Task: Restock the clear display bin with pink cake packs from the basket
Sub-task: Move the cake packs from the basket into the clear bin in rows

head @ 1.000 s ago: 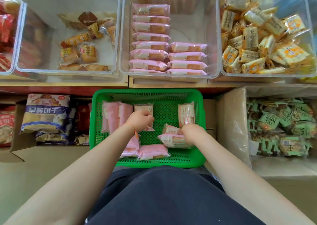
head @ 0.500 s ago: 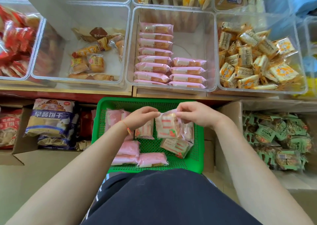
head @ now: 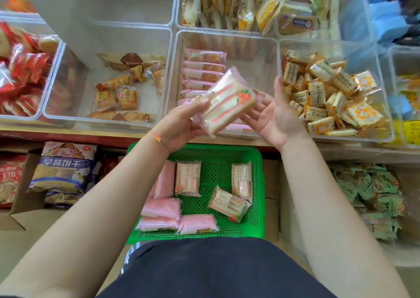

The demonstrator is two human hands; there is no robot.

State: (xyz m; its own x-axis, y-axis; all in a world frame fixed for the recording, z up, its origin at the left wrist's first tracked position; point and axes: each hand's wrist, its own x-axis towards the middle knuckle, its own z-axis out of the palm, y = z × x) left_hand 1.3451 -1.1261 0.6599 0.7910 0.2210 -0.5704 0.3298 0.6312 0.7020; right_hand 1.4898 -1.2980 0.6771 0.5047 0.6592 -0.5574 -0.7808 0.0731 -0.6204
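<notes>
My left hand [head: 181,125] grips a small stack of pink cake packs [head: 225,103], held tilted above the front edge of the clear display bin [head: 227,36]. My right hand [head: 272,115] is beside the stack with its palm up and fingers spread, fingertips near or touching the packs' right side. Inside the bin a column of pink packs [head: 204,67] lies along the left. Below, the green basket [head: 259,184] on my lap holds several more pink cake packs [head: 187,178], some face up, some face down.
Clear bins flank the display bin: orange-wrapped buns [head: 116,95] on the left, yellow biscuit packs [head: 329,97] on the right, red packs [head: 20,70] at far left. Below the shelf sit a carton of blue biscuit bags [head: 63,168] and a box of green packs [head: 375,197].
Both hands have risen from the basket to the display bin's front edge with the packs. The right hand let go and opened; the left hand now holds the stack.
</notes>
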